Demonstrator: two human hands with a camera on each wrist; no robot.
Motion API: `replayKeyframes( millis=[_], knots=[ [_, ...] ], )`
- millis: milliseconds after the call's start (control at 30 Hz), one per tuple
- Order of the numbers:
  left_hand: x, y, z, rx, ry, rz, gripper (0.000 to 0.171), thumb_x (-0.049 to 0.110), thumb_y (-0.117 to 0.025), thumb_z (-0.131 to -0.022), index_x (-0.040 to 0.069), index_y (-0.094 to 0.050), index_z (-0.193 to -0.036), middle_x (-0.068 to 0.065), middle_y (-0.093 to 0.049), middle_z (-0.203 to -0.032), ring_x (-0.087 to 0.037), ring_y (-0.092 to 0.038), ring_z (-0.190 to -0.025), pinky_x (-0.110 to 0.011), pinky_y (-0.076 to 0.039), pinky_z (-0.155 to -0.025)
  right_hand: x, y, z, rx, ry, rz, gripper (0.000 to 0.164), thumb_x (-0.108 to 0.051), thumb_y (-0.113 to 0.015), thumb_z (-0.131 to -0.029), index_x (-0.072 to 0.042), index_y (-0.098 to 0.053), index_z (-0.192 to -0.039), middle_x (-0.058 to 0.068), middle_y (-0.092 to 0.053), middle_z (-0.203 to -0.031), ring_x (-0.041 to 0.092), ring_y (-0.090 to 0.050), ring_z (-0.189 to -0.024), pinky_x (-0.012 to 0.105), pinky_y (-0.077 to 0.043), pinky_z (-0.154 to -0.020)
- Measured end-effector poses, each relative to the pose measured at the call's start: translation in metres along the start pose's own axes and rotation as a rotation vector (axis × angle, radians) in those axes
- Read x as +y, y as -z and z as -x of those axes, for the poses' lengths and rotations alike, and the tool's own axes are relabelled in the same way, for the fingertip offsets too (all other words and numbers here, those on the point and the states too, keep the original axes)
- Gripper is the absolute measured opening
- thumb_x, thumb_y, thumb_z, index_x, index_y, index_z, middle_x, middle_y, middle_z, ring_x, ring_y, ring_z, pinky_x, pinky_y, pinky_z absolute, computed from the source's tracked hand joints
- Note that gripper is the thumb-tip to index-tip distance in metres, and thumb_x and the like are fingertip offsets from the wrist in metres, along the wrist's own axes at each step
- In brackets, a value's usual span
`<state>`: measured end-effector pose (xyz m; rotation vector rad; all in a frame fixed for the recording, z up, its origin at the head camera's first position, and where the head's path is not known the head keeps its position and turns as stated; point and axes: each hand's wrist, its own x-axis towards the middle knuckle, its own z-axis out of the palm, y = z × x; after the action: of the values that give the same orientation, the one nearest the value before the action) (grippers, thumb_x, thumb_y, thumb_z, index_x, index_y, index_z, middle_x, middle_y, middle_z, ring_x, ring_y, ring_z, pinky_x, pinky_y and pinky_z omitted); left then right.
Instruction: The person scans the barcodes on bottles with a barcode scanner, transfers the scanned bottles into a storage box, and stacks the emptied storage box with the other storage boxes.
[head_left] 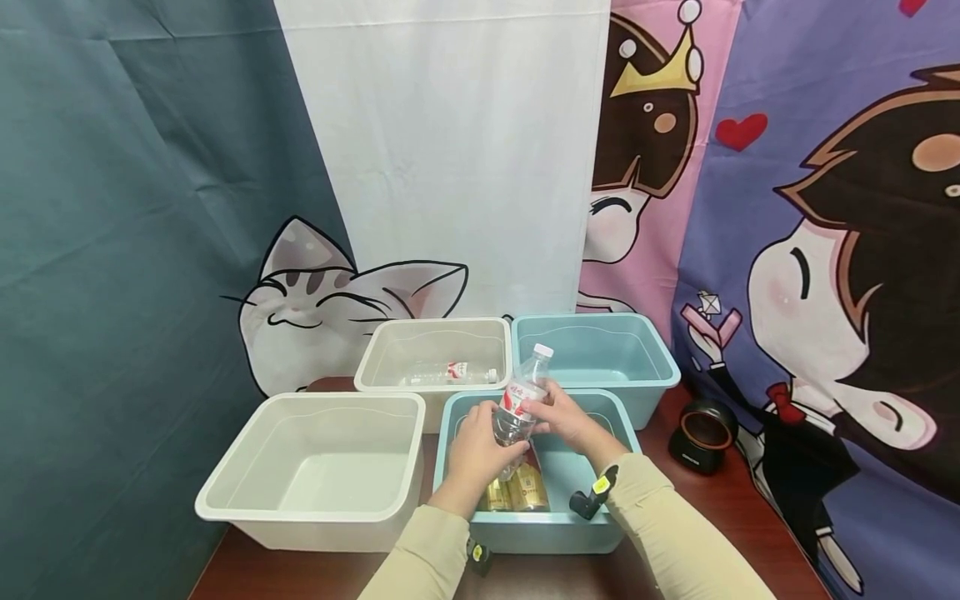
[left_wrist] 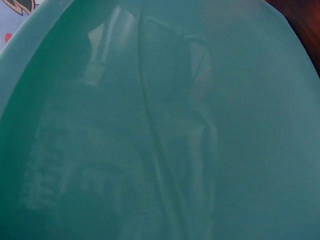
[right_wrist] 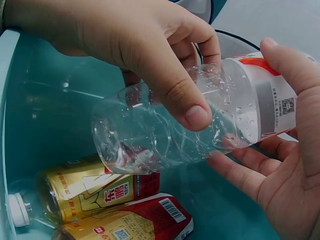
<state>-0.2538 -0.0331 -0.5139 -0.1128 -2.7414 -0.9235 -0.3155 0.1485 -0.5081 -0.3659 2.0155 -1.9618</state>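
Observation:
Both hands hold a clear plastic bottle (head_left: 519, 396) with a white cap and a red-and-white label, tilted above the near blue tub (head_left: 555, 518). My left hand (head_left: 480, 450) grips the lower body, its thumb (right_wrist: 192, 112) across the ribbed side. My right hand (head_left: 570, 421) grips around the label, thumb on top and fingers beneath. Water droplets cling to the bottle's wall. Below it in the tub lie two gold-and-red cans (right_wrist: 107, 192), beside a white bottle cap (right_wrist: 18, 210). The left wrist view shows only the tub's blue-green wall (left_wrist: 260, 125) close up.
A near white tub (head_left: 337, 467) stands at the left. Behind it, another white tub (head_left: 435, 332) contains a clear labelled bottle (head_left: 457, 372). A second blue tub (head_left: 592, 329) stands at back right. A black round device (head_left: 702, 437) sits on the brown table (head_left: 720, 517) at right.

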Motion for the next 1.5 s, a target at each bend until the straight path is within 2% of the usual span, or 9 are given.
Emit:
replayKeyframes(
  millis=[200,400,500,633,767,967,1233,1400,1500],
  knots=[
    [0.000,0.003,0.001,-0.009,-0.017,0.034,0.074,0.053,-0.088,-0.071,0.015,-0.056,-0.126,-0.003,-0.060,-0.109,-0.022,-0.061,-0.097,-0.043,-0.057,-0.073,0.004,0.001,-0.003,0.038,0.022,0.010,0.070,-0.021,-0.065,-0.097,0.000,-0.027,-0.152,0.026,-0.053,-0.136,0.030,-0.063,-0.113,0.045,-0.058,-0.092],
    [-0.005,0.006,-0.002,-0.077,0.030,0.274,0.075,0.048,-0.085,-0.077,0.013,-0.054,-0.135,-0.006,-0.061,-0.113,-0.022,-0.061,-0.098,-0.044,-0.056,-0.080,0.002,0.001,-0.003,0.075,0.021,-0.008,0.067,-0.015,-0.060,-0.096,0.003,-0.026,-0.151,0.028,-0.052,-0.134,0.027,-0.065,-0.108,0.043,-0.059,-0.090],
    [-0.008,0.007,-0.004,-0.120,0.061,0.383,0.076,0.051,-0.081,-0.080,0.013,-0.052,-0.140,-0.006,-0.061,-0.116,-0.022,-0.061,-0.099,-0.043,-0.056,-0.083,0.001,0.002,-0.002,0.056,0.039,-0.038,0.069,-0.014,-0.057,-0.096,0.005,-0.022,-0.152,0.031,-0.048,-0.138,0.028,-0.064,-0.110,0.045,-0.058,-0.092],
    [-0.011,0.008,-0.005,-0.162,0.076,0.473,0.074,0.050,-0.079,-0.084,0.010,-0.053,-0.140,-0.008,-0.063,-0.117,-0.024,-0.061,-0.100,-0.046,-0.056,-0.084,-0.001,0.004,0.000,0.038,0.057,-0.082,0.068,-0.011,-0.054,-0.094,0.004,-0.022,-0.152,0.028,-0.049,-0.138,0.023,-0.065,-0.107,0.043,-0.058,-0.093],
    [-0.013,0.008,-0.005,-0.201,0.094,0.532,0.067,0.047,-0.076,-0.086,0.009,-0.055,-0.137,-0.011,-0.065,-0.117,-0.027,-0.062,-0.103,-0.049,-0.056,-0.088,0.000,0.006,0.002,0.013,0.092,-0.150,0.068,-0.007,-0.048,-0.092,0.003,-0.020,-0.153,0.016,-0.056,-0.129,0.017,-0.065,-0.102,0.039,-0.058,-0.092],
    [-0.016,0.008,-0.005,-0.250,0.093,0.553,0.062,0.044,-0.075,-0.089,0.008,-0.056,-0.135,-0.010,-0.066,-0.115,-0.029,-0.064,-0.106,-0.047,-0.057,-0.086,-0.001,0.007,0.006,-0.019,0.132,-0.199,0.075,-0.008,-0.046,-0.088,0.003,-0.016,-0.156,0.002,-0.061,-0.117,0.013,-0.067,-0.099,0.034,-0.058,-0.088],
    [-0.017,0.009,-0.005,-0.292,0.037,0.513,0.064,0.044,-0.077,-0.087,0.004,-0.058,-0.133,-0.007,-0.067,-0.109,-0.024,-0.064,-0.101,-0.046,-0.057,-0.087,0.001,0.009,0.003,-0.031,0.125,-0.184,0.073,-0.007,-0.045,-0.087,0.002,-0.019,-0.155,0.002,-0.060,-0.118,0.014,-0.066,-0.101,0.035,-0.058,-0.089],
    [-0.016,0.008,-0.004,-0.298,0.035,0.489,0.064,0.045,-0.077,-0.086,0.004,-0.059,-0.132,-0.005,-0.067,-0.107,-0.023,-0.063,-0.099,-0.045,-0.057,-0.085,0.001,0.009,0.003,-0.058,0.134,-0.188,0.069,-0.013,-0.045,-0.093,0.002,-0.019,-0.155,0.003,-0.059,-0.120,0.015,-0.065,-0.104,0.035,-0.056,-0.092],
    [-0.016,0.008,-0.003,-0.298,0.047,0.481,0.063,0.046,-0.078,-0.086,0.005,-0.060,-0.131,-0.005,-0.066,-0.106,-0.022,-0.063,-0.098,-0.045,-0.057,-0.084,0.000,0.009,0.004,-0.040,0.142,-0.182,0.064,-0.020,-0.045,-0.099,0.004,-0.022,-0.154,0.002,-0.060,-0.118,0.014,-0.065,-0.103,0.034,-0.056,-0.091]
  ],
)
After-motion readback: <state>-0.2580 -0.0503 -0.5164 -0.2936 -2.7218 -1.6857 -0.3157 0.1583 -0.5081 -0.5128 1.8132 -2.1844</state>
